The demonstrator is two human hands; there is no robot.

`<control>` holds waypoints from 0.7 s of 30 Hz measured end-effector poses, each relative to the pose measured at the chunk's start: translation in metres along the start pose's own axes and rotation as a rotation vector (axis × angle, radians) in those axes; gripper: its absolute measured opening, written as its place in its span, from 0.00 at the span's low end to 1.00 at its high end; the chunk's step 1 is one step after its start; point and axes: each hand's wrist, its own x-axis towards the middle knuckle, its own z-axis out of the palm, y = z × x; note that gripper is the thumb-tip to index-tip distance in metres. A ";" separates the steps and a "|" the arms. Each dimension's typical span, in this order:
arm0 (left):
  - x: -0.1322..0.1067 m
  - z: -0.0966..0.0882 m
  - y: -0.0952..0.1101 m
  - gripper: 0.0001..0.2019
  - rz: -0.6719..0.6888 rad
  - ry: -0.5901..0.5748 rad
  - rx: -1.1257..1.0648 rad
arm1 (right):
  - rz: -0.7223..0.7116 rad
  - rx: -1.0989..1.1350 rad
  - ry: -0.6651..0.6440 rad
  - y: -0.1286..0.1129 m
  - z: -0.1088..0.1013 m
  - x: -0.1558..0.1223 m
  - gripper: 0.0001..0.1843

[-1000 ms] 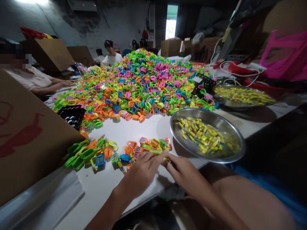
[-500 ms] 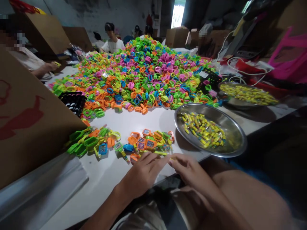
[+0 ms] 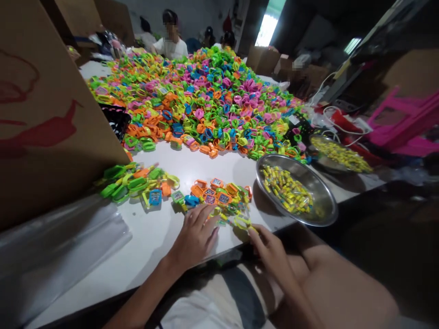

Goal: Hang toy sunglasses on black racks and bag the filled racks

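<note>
My right hand (image 3: 270,244) pinches one end of a yellow toy watch (image 3: 242,222) just above the table's front edge. To its left, my left hand (image 3: 197,233) lies low over the table, fingers apart and bent. Its fingertips reach the near side of a small cluster of toy watches (image 3: 210,199), mostly orange with printed square faces; whether they touch any piece is hard to see. Yellow wrapped candy pieces appear among this cluster. Farther left, another small group of green, yellow, orange and blue toy watches (image 3: 137,183) rests against a cardboard box.
A steel bowl (image 3: 327,208) of yellow wrapped candies stands at right, with a second bowl (image 3: 339,154) behind. A huge heap of toy watches (image 3: 206,105) covers the table's back. At left are the cardboard box (image 3: 61,173) and clear plastic bags (image 3: 85,242). People sit beyond.
My hands have moved apart: the left went left to the cluster, and the right now shows a yellow toy watch at its fingertips. The camera view has tilted and shifted.
</note>
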 end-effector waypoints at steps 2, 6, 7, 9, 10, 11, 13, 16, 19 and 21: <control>-0.004 0.000 -0.006 0.15 -0.068 -0.011 0.067 | -0.068 -0.065 0.051 -0.002 0.011 0.004 0.29; -0.010 0.006 -0.009 0.20 -0.180 -0.041 0.141 | -0.153 -0.172 0.086 -0.007 0.030 0.008 0.25; -0.011 0.008 -0.010 0.21 -0.193 -0.056 0.146 | -0.167 -0.202 0.088 -0.008 0.034 0.009 0.24; -0.013 0.012 -0.010 0.24 -0.201 -0.083 0.135 | -0.195 -0.262 0.095 -0.009 0.038 0.013 0.21; -0.013 0.013 -0.010 0.24 -0.198 -0.094 0.124 | -0.211 -0.290 0.099 -0.010 0.039 0.015 0.20; -0.014 0.014 -0.011 0.25 -0.195 -0.102 0.114 | -0.226 -0.316 0.105 -0.011 0.040 0.017 0.20; -0.015 0.016 -0.011 0.25 -0.196 -0.108 0.102 | -0.251 -0.361 0.125 -0.011 0.041 0.021 0.19; -0.016 0.017 -0.011 0.25 -0.210 -0.112 0.094 | -0.276 -0.406 0.178 -0.011 0.040 0.024 0.18; -0.017 0.017 -0.012 0.25 -0.212 -0.109 0.088 | -0.308 -0.419 0.237 -0.008 0.034 0.022 0.18; -0.018 0.017 -0.012 0.25 -0.196 -0.101 0.086 | -0.331 -0.414 0.281 -0.005 0.027 0.017 0.18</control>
